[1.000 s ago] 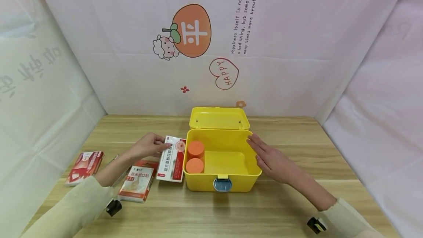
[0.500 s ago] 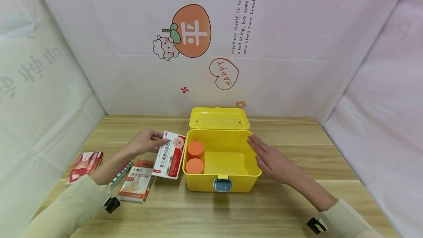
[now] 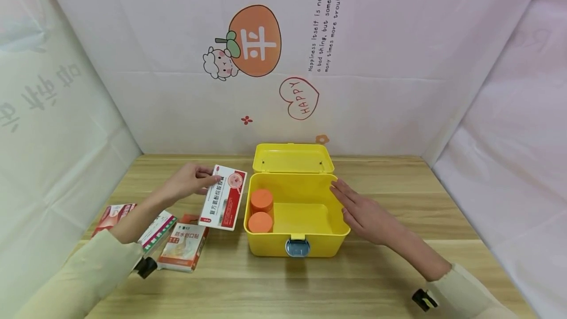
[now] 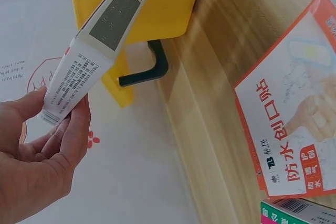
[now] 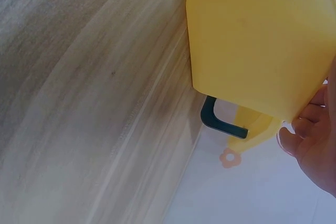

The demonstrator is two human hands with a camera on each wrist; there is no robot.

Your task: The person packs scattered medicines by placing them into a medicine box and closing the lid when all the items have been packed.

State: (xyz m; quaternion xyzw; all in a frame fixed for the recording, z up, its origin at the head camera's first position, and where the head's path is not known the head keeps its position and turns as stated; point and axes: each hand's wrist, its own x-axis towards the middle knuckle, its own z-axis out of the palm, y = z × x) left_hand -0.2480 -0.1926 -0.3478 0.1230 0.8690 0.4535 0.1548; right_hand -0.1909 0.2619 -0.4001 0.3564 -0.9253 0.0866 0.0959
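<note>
White-and-red carton (image 3: pixel 223 198): held left of centre in the head view, just beside the yellow box (image 3: pixel 319 246), printed face toward the camera, tilted, apparently raised off the desk (image 3: pixel 221 289); contact with the yellow box hard to tell.
Left hand (image 3: pixel 188 181): pinching the carton at the upper left edge, thumb on the printed face, other fingers (image 4: pixel 74 135) behind, gap as narrow as the carton's thickness.
Carton feel: probably light, thin card, stiff along the edges, easy to dent mid-face; perhaps slightly slick on the printed surface.
Carton hold: best across the thickness near an edge, with gentle pressure; likely prone to swinging in so small a pinch.
Yellow box: near the centre, lid (image 3: pixel 294 159) tipped back, two orange-topped containers (image 3: pixel 260 222) along the left inside wall; probably rigid plastic.
Right hand (image 3: pixel 365 218): resting at the right rim of the yellow box, fingers straight and close together in the head view, gripping nothing visible; probably steadying.
Loose packs: at lower left, orange-and-white pack (image 3: pixel 183 245), green-striped carton (image 3: pixel 157 229), red-and-white pack (image 3: pixel 111 215), the last partly hidden behind the left forearm (image 3: pixel 141 215).
</note>
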